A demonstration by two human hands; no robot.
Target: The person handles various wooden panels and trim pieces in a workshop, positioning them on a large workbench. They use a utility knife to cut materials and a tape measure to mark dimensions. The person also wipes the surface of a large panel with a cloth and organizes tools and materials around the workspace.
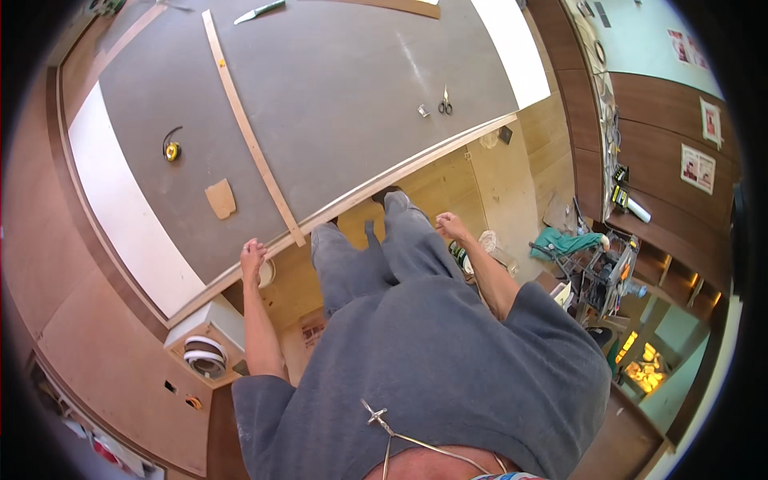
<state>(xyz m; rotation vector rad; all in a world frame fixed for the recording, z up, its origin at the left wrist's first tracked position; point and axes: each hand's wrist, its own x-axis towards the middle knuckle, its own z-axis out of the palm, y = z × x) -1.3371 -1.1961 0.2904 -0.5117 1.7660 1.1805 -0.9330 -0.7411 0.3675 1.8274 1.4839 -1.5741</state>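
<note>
My left hand (254, 255) hovers by the near edge of a large grey-topped table (360, 104), its fingers loosely bent and apart, with nothing visible in them. Beside my right thigh hangs my right hand (451, 226), also empty, fingers loosely curled. A long thin wooden strip (248, 136) lies across the tabletop, its near end jutting past the edge close to my left hand. Left of the strip are a piece of brown cardboard (221, 199) and a yellow-and-black tape measure (173, 151). Scissors (446, 105) rest on the right part, next to a small shiny object (423, 110).
A green-handled tool (260, 11) lies at the table's far side. Below the left corner stands a box (216, 332) with round rolls. To my right are a cluttered metal frame (604, 268), a green cloth (564, 242) and wooden wall panels (664, 132).
</note>
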